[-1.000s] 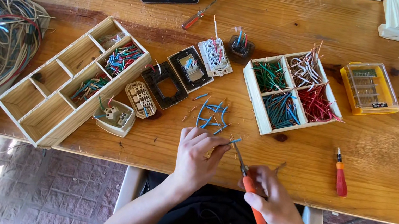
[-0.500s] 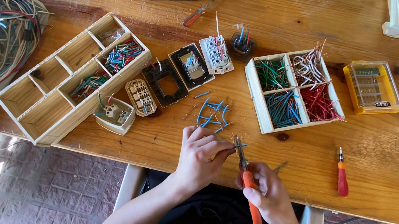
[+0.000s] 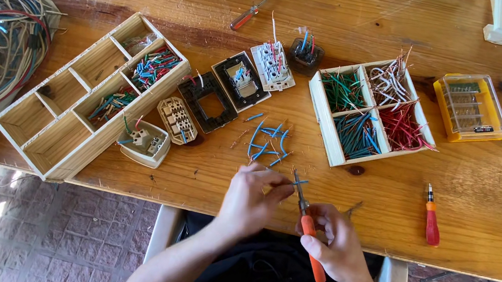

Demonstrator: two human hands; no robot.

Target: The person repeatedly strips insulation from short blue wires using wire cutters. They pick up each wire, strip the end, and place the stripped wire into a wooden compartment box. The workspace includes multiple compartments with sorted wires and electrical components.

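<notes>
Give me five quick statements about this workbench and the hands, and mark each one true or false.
1. The right hand holds an orange-handled tool. True.
2. The left hand pinches a red wire. False: it holds a short blue wire piece.
3. The four-part wooden box holds green, blue, red and pale wires in separate compartments. True.
4. The small red screwdriver lies left of both hands. False: it lies on the table to the right of the right hand.
5. The yellow case sits inside the long wooden tray. False: it stands alone, right of the wire box.
</notes>
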